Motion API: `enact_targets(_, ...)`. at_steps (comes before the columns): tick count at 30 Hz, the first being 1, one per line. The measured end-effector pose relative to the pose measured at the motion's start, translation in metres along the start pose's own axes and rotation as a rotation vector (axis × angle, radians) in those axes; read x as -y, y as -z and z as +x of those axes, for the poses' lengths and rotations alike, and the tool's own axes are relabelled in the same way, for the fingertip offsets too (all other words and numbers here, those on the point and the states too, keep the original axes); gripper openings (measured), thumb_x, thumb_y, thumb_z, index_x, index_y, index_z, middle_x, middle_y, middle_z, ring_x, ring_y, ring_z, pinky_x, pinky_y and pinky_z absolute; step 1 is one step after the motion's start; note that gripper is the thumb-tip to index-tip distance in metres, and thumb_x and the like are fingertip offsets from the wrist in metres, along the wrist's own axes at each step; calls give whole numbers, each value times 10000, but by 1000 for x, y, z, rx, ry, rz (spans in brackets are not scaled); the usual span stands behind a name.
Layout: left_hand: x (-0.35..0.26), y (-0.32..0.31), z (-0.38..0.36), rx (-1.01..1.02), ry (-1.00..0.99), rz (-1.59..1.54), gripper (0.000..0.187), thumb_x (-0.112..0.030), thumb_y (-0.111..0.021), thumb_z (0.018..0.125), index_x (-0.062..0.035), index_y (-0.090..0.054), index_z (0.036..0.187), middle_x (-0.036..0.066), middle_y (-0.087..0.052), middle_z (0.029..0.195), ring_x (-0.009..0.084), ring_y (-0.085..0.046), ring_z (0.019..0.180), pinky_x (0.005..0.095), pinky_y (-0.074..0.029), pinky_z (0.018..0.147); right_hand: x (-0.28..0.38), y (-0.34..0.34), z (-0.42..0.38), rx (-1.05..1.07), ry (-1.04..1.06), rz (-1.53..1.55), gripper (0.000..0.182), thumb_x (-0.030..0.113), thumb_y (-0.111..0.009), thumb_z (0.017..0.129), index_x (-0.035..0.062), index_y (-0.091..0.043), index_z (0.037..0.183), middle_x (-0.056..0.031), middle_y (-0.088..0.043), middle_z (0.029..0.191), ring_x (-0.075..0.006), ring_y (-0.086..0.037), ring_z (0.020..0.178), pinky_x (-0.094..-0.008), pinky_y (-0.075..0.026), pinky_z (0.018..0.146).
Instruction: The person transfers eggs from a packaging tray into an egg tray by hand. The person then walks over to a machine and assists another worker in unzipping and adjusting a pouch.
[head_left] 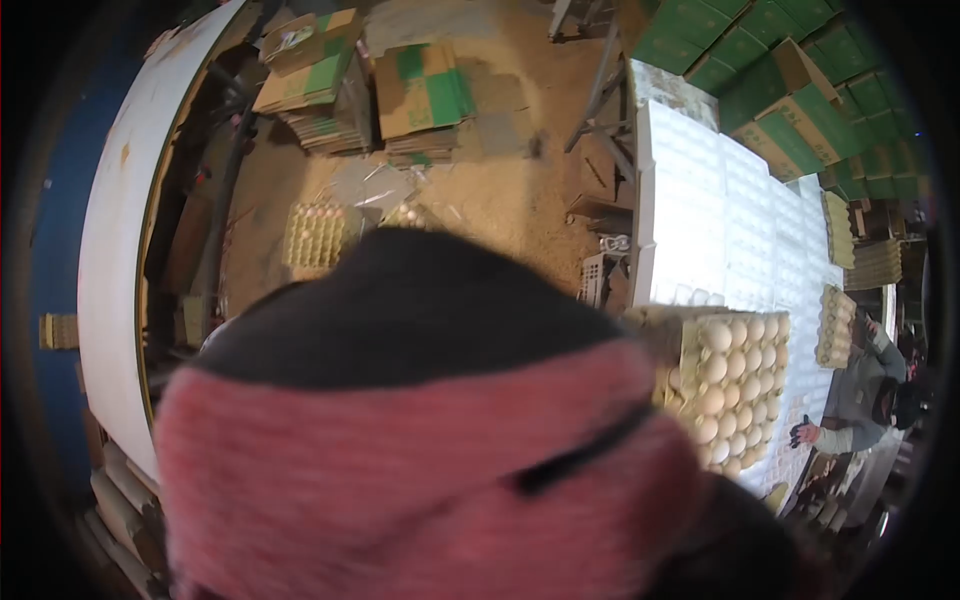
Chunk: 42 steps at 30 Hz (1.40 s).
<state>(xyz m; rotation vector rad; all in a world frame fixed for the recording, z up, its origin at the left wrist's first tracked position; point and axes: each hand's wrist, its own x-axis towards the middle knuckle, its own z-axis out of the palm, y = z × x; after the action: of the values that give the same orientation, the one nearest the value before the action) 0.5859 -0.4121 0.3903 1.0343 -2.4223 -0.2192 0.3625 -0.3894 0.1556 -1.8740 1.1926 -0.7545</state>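
A blurred red and black piece of clothing (420, 430) fills the lower middle of the head view, very close to the camera. Neither of my hands shows; whatever lies behind the cloth is hidden. Right beside it stands a stack of egg trays (735, 390), its top tray full of white and light brown eggs. The stack rests on a brightly lit white table (700, 210).
Across the table a co-worker (860, 400) reaches out a hand near another egg tray (836, 325). Green cartons (780, 110) are piled at upper right. Flattened cardboard boxes (420, 90) and an egg tray (318, 235) sit on the floor. A long white panel (125, 240) runs along the left.
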Motion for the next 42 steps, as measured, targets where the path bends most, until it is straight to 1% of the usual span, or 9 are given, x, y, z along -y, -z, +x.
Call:
enact_targets(9, 118, 5, 130, 48, 348, 107, 150, -185, -713, 625, -118, -580, 635, 35, -625, 749, 216, -594, 744, 348, -445, 646, -70, 22, 174, -39, -109, 136, 547, 54, -693, 719, 23, -515, 1235, -166, -522, 1257, -342, -511, 1145, -393, -403, 979)
enact_targets(12, 179, -10, 183, -4, 118, 94, 133, -192, -685, 590, -116, -591, 646, 49, -627, 757, 228, -601, 742, 347, -455, 635, -114, 39, 251, -44, 62, 79, 538, 67, -687, 730, 29, -515, 1238, -164, -520, 1261, -336, -503, 1159, -391, -392, 991)
enact_targets(21, 327, -22, 335, -129, -67, -80, 220, -211, -598, 487, -109, -624, 681, 91, -632, 783, 263, -621, 738, 343, -483, 602, -133, 135, 459, -414, -267, 355, 451, -21, -598, 794, -34, -502, 1234, -155, -575, 1204, -233, -539, 1138, -317, -400, 985)
enact_targets(25, 404, -35, 380, -201, -86, -189, 290, -219, -560, 441, -106, -639, 696, 109, -635, 795, 278, -630, 736, 342, -495, 588, -152, 147, 536, -186, -165, -97, 518, 68, -668, 769, 9, -498, 1254, -178, -548, 1230, -341, -499, 1162, -382, -378, 1011)
enact_targets(31, 568, -66, 462, -373, -210, -422, 396, -226, -462, 367, -81, -633, 694, 144, -627, 776, 294, -635, 700, 322, -498, 547, -188, 145, 704, -100, -113, -123, 508, 90, -690, 758, 35, -520, 1234, -156, -558, 1215, -338, -498, 1151, -392, -386, 1001)
enact_targets(34, 673, -65, 517, -573, -298, -234, 158, -182, -599, 534, -85, -574, 657, 88, -620, 720, 239, -605, 641, 309, -493, 540, -206, 137, 808, -87, -58, -220, 479, 136, -675, 766, 49, -526, 1213, -162, -566, 1161, -350, -531, 1061, -381, -438, 908)
enact_targets(37, 780, -76, 575, -553, -420, -51, 289, -249, -685, 694, -108, -587, 927, 35, -606, 748, 180, -590, 589, 317, -509, 533, -215, 133, 892, 11, -130, -271, 457, 170, -631, 818, 58, -498, 1241, -173, -533, 1203, -328, -500, 1122, -381, -419, 934)
enact_targets(40, 851, -86, 617, -117, -216, -155, 475, -314, -575, 803, -130, -524, 1238, 109, -578, 979, 196, -572, 696, 327, -474, 662, -222, 135, 964, -115, -391, 685, 384, 269, -531, 906, 53, -510, 1222, -175, -547, 1134, -313, -510, 1105, -395, -375, 984)
enact_targets(42, 901, -110, 641, 45, -254, -118, 518, -366, -591, 802, -97, -509, 1237, 102, -562, 988, 240, -566, 859, 363, -466, 774, -237, 146, 1015, -77, -345, 617, 378, 237, -542, 879, 41, -516, 1202, -186, -549, 1123, -323, -518, 1087, -393, -388, 964)
